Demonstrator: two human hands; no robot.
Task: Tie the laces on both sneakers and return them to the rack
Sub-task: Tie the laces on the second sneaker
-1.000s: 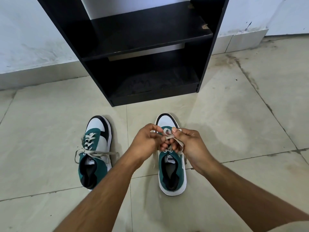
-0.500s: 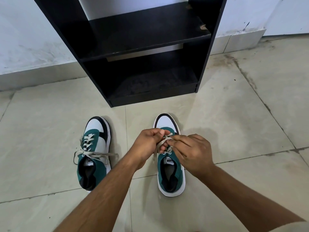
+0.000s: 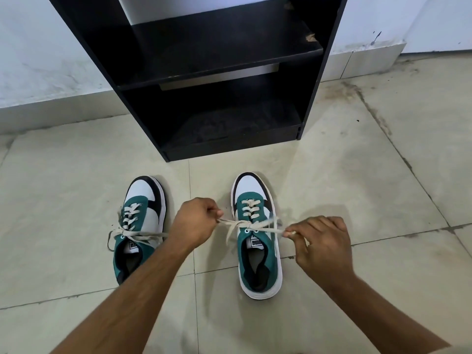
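Two green, white and black sneakers stand on the tiled floor, toes toward the rack. Over the right sneaker (image 3: 258,251) its beige laces (image 3: 251,226) are stretched sideways with a knot at the middle. My left hand (image 3: 195,223) pinches a lace loop on the left side of that shoe. My right hand (image 3: 319,241) pinches the lace on the right side. The left sneaker (image 3: 139,226) sits beside my left forearm, its laces (image 3: 132,232) lying in a bow across the tongue. The black rack (image 3: 217,80) stands just beyond the shoes, both shelves bare.
Beige floor tiles (image 3: 357,162) spread out on all sides of the shoes. A white wall (image 3: 38,60) with a low skirting runs behind the rack. The rack's upper shelf has a chipped front corner (image 3: 310,37).
My hands were together over the right sneaker's tongue. They have pulled apart sideways, drawing the laces taut to each side.
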